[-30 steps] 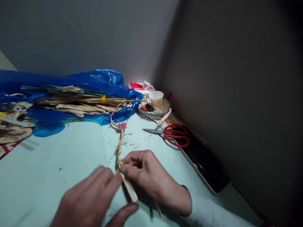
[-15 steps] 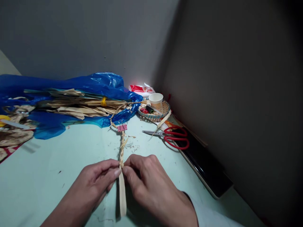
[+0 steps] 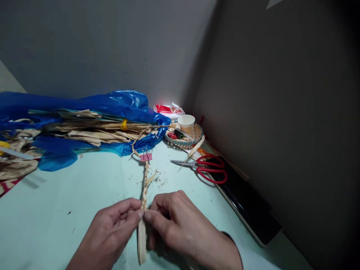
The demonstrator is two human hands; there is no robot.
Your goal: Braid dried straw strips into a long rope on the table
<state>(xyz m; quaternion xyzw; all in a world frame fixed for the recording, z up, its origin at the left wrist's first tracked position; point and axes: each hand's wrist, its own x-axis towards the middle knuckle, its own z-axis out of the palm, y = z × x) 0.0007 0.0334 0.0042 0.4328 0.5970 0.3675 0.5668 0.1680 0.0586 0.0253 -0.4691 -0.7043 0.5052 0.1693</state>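
A thin braid of pale dried fibre runs down the table from a pink binder clip. My left hand pinches the braid's lower end between thumb and forefinger. From the other side, my right hand pinches the same spot, its thumb tip almost touching the left thumb. A flat loose strip hangs toward me below the fingertips. Small fibre ends stick out to the right of the braid's middle. The right hand's lower fingers are partly hidden in shadow.
Red-handled scissors lie at right beside a long black case. A woven tray holds a paper cup and a dark spool. Dried strips rest on blue plastic at back left, near a yellow-handled tool.
The view has shifted slightly, so the table items sit lower. The loose strip's lower end has swung left. The right hand's fingers are curled a little differently at the braid.
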